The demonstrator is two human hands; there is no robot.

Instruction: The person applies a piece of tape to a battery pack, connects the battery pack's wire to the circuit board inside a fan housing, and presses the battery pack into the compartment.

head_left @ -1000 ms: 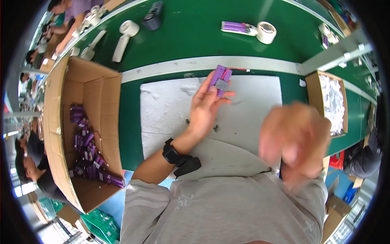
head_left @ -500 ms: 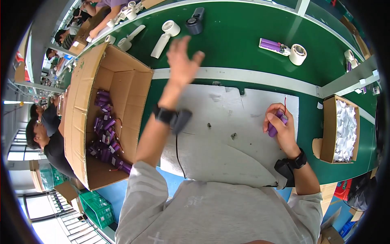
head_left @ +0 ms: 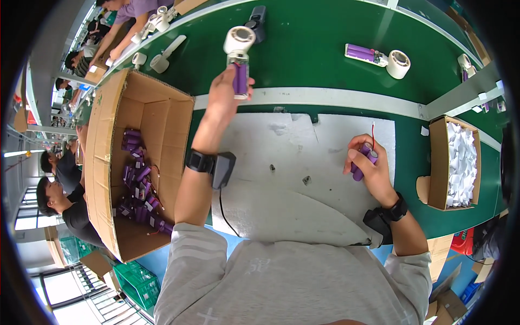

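At the far side of the bench my left hand (head_left: pixel 223 95) is closed round the handle of a white handheld fan (head_left: pixel 239 40). The handle's inner side faces up and purple cells show in it. Over the right part of a grey-white foam sheet (head_left: pixel 303 208), my right hand (head_left: pixel 374 165) grips a purple battery pack (head_left: pixel 362 162), and a thin red wire stands up from it. More purple battery packs (head_left: pixel 142 187) lie in a heap in the large cardboard box (head_left: pixel 174 122) on my left.
A dark handheld fan (head_left: pixel 258 24) lies beyond my left hand. Another white fan with purple cells (head_left: pixel 398 64) rests on the green belt (head_left: pixel 309 49) at the far right. Behind a metal rail (head_left: pixel 325 100) runs that belt. A small box of white paper pieces (head_left: pixel 460 165) stands at right.
My left hand, open and reaching before, has closed on a white fan; the one lying at that spot is gone from the belt. My right hand still holds its battery pack.
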